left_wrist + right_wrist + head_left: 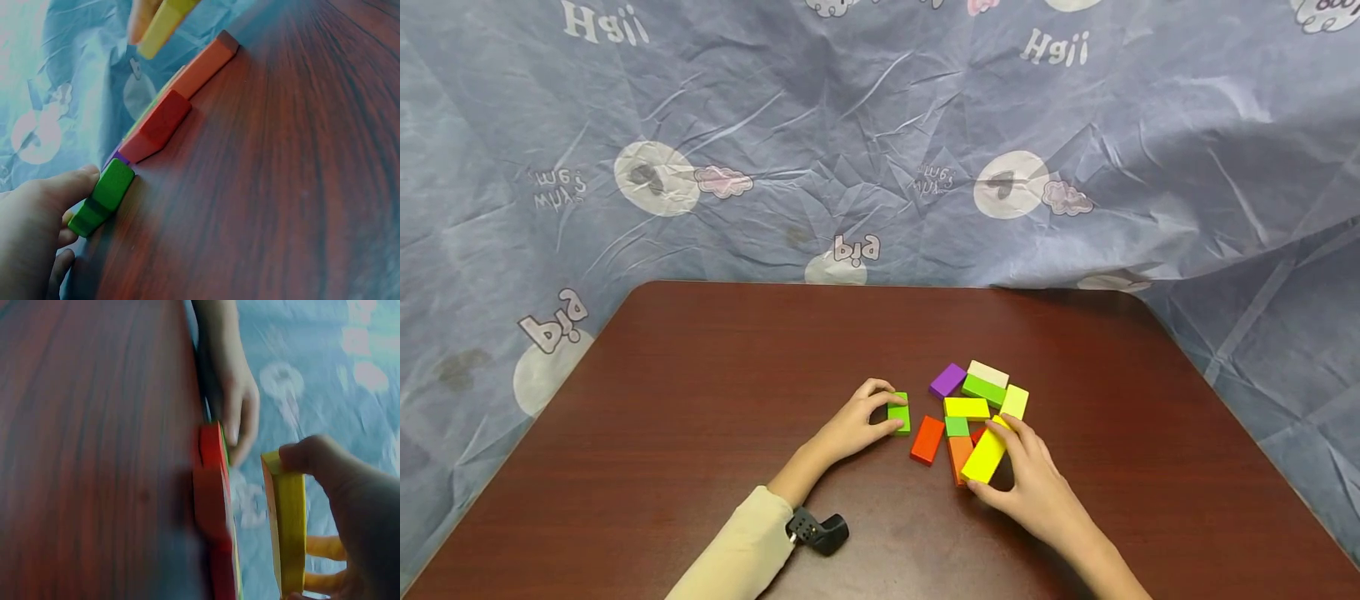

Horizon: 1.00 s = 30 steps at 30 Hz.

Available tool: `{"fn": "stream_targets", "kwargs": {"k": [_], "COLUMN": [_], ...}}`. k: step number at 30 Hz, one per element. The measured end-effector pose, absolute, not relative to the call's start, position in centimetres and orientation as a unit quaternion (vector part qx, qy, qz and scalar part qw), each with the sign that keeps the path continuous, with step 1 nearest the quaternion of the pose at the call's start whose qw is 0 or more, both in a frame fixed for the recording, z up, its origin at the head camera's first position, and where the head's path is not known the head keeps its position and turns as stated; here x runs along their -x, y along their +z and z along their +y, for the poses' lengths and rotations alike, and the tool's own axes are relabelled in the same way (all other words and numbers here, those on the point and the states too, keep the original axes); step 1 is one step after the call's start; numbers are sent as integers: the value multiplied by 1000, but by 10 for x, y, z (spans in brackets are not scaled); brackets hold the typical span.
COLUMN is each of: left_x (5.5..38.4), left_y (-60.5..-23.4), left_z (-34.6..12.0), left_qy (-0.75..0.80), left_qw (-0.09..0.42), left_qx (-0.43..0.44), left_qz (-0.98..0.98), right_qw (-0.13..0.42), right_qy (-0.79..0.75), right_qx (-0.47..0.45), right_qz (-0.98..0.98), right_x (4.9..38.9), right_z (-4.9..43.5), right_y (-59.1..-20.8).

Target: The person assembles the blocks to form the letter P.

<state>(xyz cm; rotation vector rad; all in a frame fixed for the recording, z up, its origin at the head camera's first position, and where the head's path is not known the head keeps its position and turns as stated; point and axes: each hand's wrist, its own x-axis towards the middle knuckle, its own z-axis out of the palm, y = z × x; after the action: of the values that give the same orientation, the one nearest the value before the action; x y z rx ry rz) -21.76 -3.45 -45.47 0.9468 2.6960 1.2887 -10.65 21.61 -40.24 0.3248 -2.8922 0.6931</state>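
Note:
My left hand (pixel 853 423) pinches a green block (pixel 899 421) lying on the table, thumb at its near end and fingers at the far end. In the left wrist view the thumb meets a corner of that green block (pixel 103 197). Raised above the other blocks, a long yellow block (pixel 983 457) is held by its two ends between the thumb and fingers of my right hand (pixel 1037 487). The right wrist view shows this yellow block (pixel 289 525) apart from the tabletop. It partly covers an orange block (pixel 959 452) and a red piece beneath it.
Between the hands lies a red block (pixel 928 440). Around it are a small green block (pixel 957 427), a flat yellow block (pixel 967 408), a purple block (pixel 948 381), a cream block (pixel 989 372), another green block (pixel 983 390) and a pale yellow block (pixel 1015 401). A patterned cloth (pixel 880 125) hangs behind the table.

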Motion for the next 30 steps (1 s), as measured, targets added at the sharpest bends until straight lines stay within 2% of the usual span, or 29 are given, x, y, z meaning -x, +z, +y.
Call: {"fn": "stream_targets", "kwargs": {"k": [3,12,21,30], "left_x": [217,219,219,220], "left_y": [-453,-454,-454,-451], "left_z": [-35,-36,-40,-44], "left_qy": [419,399,411,388], "left_qw": [9,19,28,52], "left_qx": [-298,-302,-311,-323], "left_qz": [858,866,857,862], "right_qw": [68,3,-58,-8], "right_qy": [228,212,203,214], "right_qx": [-158,-301,-355,-331], "right_qz": [-958,-930,-911,-919], "right_x": [105,108,107,108], "right_z": [200,154,130,137], "right_y": [-400,-403,-422,-431]}}
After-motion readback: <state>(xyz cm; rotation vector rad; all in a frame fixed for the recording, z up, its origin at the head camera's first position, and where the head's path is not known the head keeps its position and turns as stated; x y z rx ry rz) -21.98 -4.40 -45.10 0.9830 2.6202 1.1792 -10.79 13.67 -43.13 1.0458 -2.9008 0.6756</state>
